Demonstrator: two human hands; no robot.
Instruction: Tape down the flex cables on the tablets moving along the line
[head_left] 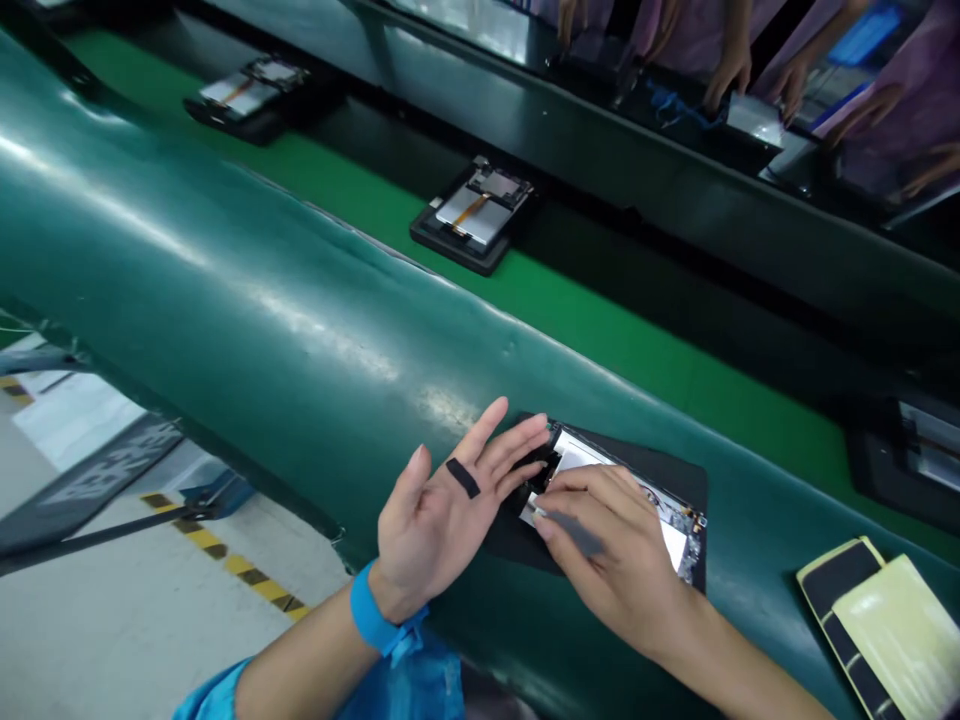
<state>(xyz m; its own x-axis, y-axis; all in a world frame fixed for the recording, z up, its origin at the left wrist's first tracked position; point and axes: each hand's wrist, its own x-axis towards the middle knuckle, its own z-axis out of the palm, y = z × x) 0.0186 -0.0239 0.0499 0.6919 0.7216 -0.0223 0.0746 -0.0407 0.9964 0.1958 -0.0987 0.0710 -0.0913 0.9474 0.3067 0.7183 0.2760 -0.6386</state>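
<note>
My left hand (442, 525) is palm up with its fingers spread, and a short black strip (463, 478) lies across the palm near the finger bases. Its fingertips are beside the left end of an opened tablet (577, 452) with bare silvery parts and a circuit board along its right end. Over that tablet, my right hand (626, 550) has thumb and forefinger pinched together near the left end. Something small and pale shows at those fingertips, too small to name. Under the tablet is a dark pad (686, 478). The right hand hides the tablet's middle.
Beyond the green padded edge (300, 330) runs a green belt (600, 345) bearing several opened tablets, one (484, 210) straight ahead. Yellow-backed strip sheets (892, 620) lie at right. Co-workers' hands (731, 75) are across the line. Striped floor tape (255, 580) shows lower left.
</note>
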